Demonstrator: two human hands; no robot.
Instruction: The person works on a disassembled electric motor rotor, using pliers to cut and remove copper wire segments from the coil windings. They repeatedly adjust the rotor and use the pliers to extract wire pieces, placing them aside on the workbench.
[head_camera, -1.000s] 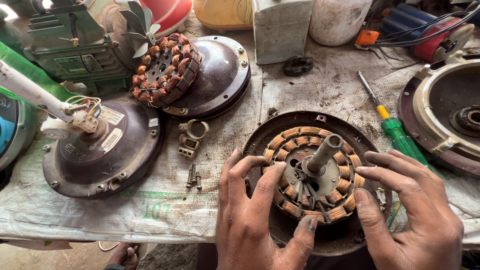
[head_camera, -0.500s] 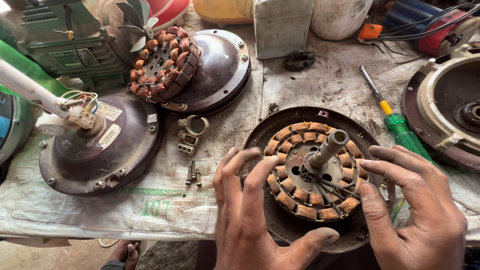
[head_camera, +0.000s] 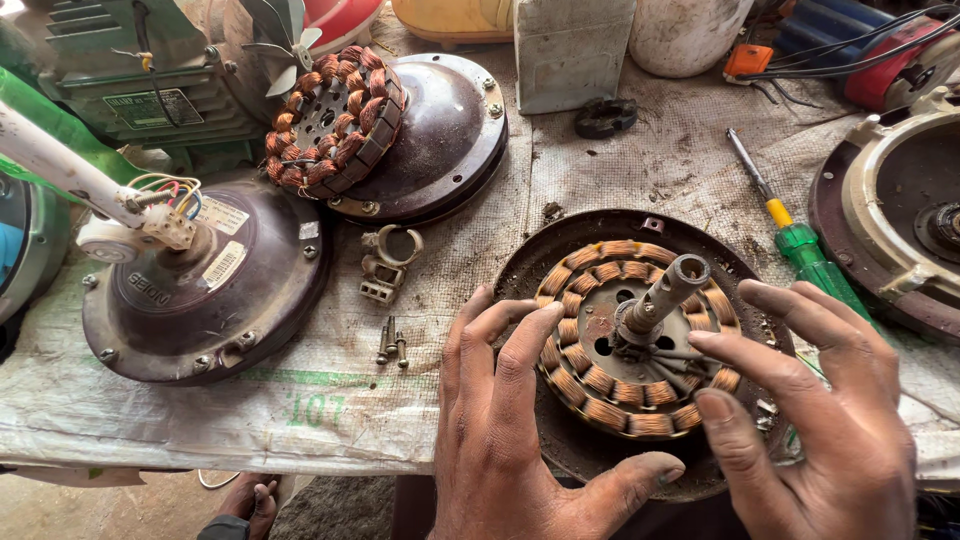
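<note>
**Head view: both hands close in on the copper-wound stator**

Head camera shows the left hand (head_camera: 530, 430) and right hand (head_camera: 810, 420) open, fingers spread, on the stator (head_camera: 600, 385) in its dark housing (head_camera: 560, 250) on the tabletop (head_camera: 300, 410). Since a second ago, the left thumb has slid under the near rim, suggesting a lift. A green screwdriver (head_camera: 815, 260) lies nearby.

Premises: a small repair workshop for ceiling fans and electric motors. Evidence: the worktop (head_camera: 200, 420) is covered with a grimy woven sack and crowded with dismantled fan parts. A copper-wound coil ring (head_camera: 640, 340) sits in a dark round housing (head_camera: 560, 255); a second coil ring (head_camera: 335, 115) leans on another housing (head_camera: 440, 130). Loose screws (head_camera: 392, 342), a green-handled screwdriver (head_camera: 800, 240) and a green machine (head_camera: 140, 70) lie about. Surfaces are dusty and oil-stained.
</note>
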